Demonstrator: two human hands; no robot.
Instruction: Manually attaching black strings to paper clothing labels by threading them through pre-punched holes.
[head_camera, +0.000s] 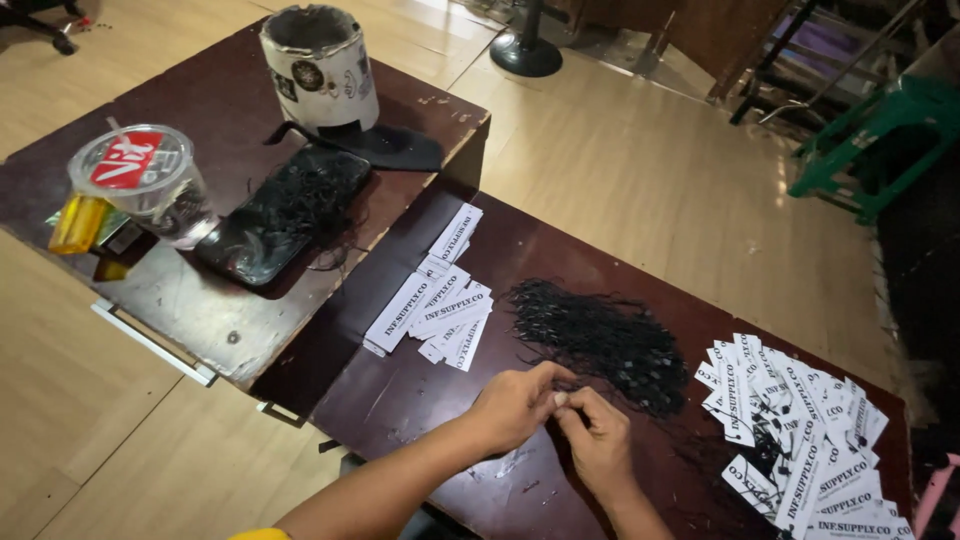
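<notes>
Here, my left hand (515, 405) and right hand (597, 440) meet fingertip to fingertip near the front of the dark wooden table (420, 400). Both are curled, thumbs and forefingers pinched together on something small and dark; too small to say exactly what. They sit at the near edge of the pile of black strings (605, 340), just touching its fringe.

Right of my hands: a spread heap of white paper tags (800, 430), overlapping, some black strings lying among them. Left and a little farther: a smaller stack of white tags (435, 310), fanned loosely, apart from the string pile.

Farther left, on a second table (190, 310): a phone (270, 225) with black strings heaped on it, a clear lidded plastic cup (150, 185), a yellow lighter (78, 222) beside it. Farthest: a white cylindrical container (320, 70).
</notes>
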